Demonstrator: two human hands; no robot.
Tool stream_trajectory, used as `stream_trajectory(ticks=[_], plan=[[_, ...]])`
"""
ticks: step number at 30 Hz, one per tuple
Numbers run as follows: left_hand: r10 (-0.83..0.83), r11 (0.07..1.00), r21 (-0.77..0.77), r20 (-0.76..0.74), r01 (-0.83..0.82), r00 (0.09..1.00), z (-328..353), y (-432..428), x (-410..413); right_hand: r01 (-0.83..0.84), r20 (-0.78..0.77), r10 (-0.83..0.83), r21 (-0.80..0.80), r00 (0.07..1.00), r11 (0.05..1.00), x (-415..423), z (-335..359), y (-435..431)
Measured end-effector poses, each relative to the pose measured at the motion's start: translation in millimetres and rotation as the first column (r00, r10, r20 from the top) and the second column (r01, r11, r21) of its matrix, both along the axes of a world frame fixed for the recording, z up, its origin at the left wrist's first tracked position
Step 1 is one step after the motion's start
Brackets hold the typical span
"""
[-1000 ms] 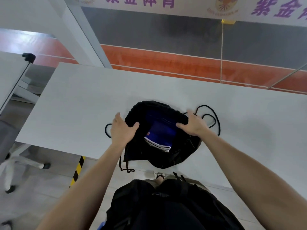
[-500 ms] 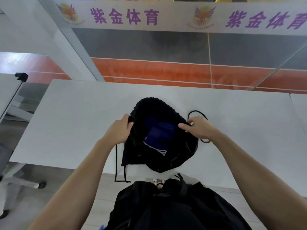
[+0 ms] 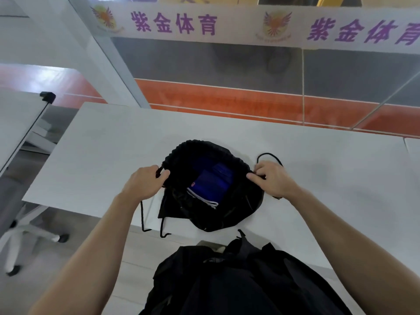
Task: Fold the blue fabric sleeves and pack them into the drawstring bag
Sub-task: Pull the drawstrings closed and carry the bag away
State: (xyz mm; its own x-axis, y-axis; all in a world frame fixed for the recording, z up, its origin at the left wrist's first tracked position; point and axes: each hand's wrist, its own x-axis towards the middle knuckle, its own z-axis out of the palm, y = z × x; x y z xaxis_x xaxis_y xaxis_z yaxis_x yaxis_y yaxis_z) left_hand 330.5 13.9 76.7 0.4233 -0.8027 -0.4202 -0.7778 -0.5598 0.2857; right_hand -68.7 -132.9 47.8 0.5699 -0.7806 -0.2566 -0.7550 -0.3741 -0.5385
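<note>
A black drawstring bag [image 3: 229, 214] lies on the white table [image 3: 102, 155] near its front edge, its mouth wide. Inside it sit the folded blue fabric sleeves [image 3: 211, 185], with white trim at their near end. My left hand [image 3: 145, 183] pinches the cord at the left side of the bag's mouth. At the right side, my right hand [image 3: 272, 178] grips the rim and the cord there. A black cord loop [image 3: 270, 156] lies on the table just beyond my right hand, and two cord ends [image 3: 162, 230] dangle over the table's front edge.
A second white table [image 3: 18, 119] stands to the left, with a wheeled chair base [image 3: 27, 235] on the floor below. Behind the table runs a glass wall with an orange band and a white banner [image 3: 204, 23]. My dark clothing [image 3: 238, 280] fills the bottom middle.
Both hands have shifted from lying on the bag's sides to pinching the cords at either side of the mouth. The mouth has gathered slightly. The camera has tilted up.
</note>
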Motion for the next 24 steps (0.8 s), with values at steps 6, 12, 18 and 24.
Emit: stream_trajectory(ticks=[6, 12, 18, 24], plan=[[-0.065, 0.937, -0.348, -0.051, 0.043, 0.997, 34, -50, -42, 0.379, 0.257, -0.413, 0.173, 0.874, 0.909, -25, 70, -22], [-0.260, 0.768, -0.605, 0.003, 0.209, 0.965, 69, -111, -90, 0.474, 0.389, -0.458, 0.061, 0.799, 0.879, -68, 101, -30], [-0.080, 0.887, -0.433, 0.195, 0.159, 0.977, 30, -106, -36, 0.800, 0.215, -0.773, -0.091, 0.597, 0.593, -169, 51, -40], [-0.160, 0.974, -0.154, 0.066, 0.169, 0.985, -2, -83, -51, 0.588, -0.176, -0.561, 0.220, 0.809, 0.778, -170, -15, -14]])
